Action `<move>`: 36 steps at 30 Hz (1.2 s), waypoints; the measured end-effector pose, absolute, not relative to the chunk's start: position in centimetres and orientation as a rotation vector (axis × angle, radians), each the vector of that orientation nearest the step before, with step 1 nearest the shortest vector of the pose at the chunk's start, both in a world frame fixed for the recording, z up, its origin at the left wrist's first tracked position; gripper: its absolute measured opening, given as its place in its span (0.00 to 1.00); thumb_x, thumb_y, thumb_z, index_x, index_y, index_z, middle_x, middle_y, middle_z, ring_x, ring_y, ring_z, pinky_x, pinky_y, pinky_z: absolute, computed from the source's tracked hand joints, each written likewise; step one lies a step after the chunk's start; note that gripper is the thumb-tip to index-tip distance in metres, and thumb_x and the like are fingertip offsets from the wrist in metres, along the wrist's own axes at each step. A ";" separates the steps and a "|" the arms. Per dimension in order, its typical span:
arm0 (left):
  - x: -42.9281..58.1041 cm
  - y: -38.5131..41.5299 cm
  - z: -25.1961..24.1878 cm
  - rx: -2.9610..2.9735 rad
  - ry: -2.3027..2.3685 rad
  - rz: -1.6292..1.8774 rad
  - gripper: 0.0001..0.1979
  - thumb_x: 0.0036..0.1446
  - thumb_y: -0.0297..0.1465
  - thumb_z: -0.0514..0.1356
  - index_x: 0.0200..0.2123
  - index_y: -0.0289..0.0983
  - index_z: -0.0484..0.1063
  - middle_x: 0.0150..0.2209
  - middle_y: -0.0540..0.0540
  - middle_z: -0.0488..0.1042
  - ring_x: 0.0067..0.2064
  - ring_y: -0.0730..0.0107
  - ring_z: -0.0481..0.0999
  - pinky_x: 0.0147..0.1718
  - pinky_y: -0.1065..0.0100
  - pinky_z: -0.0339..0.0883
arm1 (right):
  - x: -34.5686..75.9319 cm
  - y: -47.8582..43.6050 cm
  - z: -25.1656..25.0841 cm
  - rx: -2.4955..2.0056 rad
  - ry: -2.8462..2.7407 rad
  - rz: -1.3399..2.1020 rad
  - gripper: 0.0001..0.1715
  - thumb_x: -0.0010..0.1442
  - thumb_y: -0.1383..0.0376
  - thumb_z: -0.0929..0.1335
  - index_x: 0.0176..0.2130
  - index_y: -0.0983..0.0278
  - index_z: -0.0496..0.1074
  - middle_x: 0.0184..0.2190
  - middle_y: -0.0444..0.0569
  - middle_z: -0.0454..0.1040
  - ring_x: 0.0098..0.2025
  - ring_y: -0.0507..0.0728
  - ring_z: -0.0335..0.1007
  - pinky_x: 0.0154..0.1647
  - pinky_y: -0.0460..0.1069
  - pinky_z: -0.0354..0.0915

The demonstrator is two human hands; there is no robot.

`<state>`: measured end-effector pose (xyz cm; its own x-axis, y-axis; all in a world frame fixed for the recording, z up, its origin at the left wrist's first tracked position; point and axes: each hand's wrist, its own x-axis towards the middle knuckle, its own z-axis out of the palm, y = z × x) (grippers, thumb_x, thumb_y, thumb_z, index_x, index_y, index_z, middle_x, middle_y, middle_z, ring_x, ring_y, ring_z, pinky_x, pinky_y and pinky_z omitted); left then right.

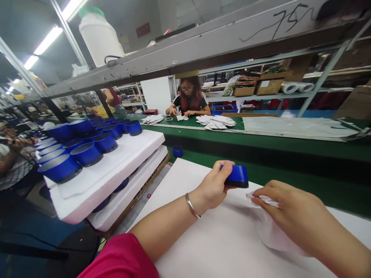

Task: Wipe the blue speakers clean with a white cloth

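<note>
My left hand [215, 186] is closed around a small blue cylindrical shell [237, 177], holding it just above the white work surface [220, 239]. My right hand [292, 216] pinches a thin white cloth or wipe [268, 229] that lies crumpled on the surface, just right of the blue shell. A silver bracelet [191, 205] sits on my left wrist, and a pink sleeve covers my upper arm.
Stacked white foam trays [116, 170] at left carry several blue shells [87, 153]. One blue shell [177, 150] sits on the green conveyor [261, 150]. Across it a seated person [189, 98] handles white paper piles [216, 121]. A metal shelf with a white jug [100, 36] runs overhead.
</note>
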<state>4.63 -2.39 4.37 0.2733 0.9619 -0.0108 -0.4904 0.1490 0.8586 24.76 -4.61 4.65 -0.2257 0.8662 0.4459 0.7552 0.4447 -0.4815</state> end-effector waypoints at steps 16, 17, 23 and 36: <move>4.8 -2.4 4.6 0.764 0.579 1.069 0.43 0.35 0.62 0.80 0.43 0.36 0.74 0.41 0.47 0.76 0.44 0.64 0.75 0.48 0.59 0.73 | 23.8 -7.0 7.6 -1.571 -1.385 0.239 0.32 0.46 0.32 0.73 0.32 0.53 0.85 0.28 0.46 0.82 0.26 0.60 0.74 0.25 0.52 0.66; 4.9 -2.4 4.5 0.750 0.567 1.038 0.43 0.37 0.62 0.79 0.42 0.35 0.76 0.41 0.46 0.77 0.44 0.64 0.76 0.48 0.59 0.73 | 23.6 -7.1 7.2 -1.472 -1.389 0.172 0.31 0.50 0.32 0.74 0.34 0.53 0.85 0.31 0.46 0.83 0.29 0.59 0.76 0.28 0.51 0.68; 5.8 -3.0 4.2 0.648 0.571 0.924 0.35 0.47 0.60 0.77 0.37 0.33 0.78 0.35 0.46 0.77 0.38 0.67 0.74 0.43 0.64 0.71 | 21.0 -7.6 5.4 -0.960 -1.698 -0.263 0.09 0.74 0.56 0.72 0.44 0.57 0.82 0.39 0.47 0.81 0.37 0.55 0.78 0.34 0.47 0.71; 4.0 -1.8 7.3 0.444 0.632 0.921 0.35 0.77 0.54 0.48 0.40 0.30 0.81 0.35 0.40 0.81 0.32 0.68 0.79 0.30 0.70 0.68 | 26.9 -4.6 5.9 -1.626 -1.835 0.227 0.29 0.54 0.36 0.67 0.30 0.54 0.83 0.29 0.52 0.81 0.24 0.61 0.75 0.22 0.54 0.65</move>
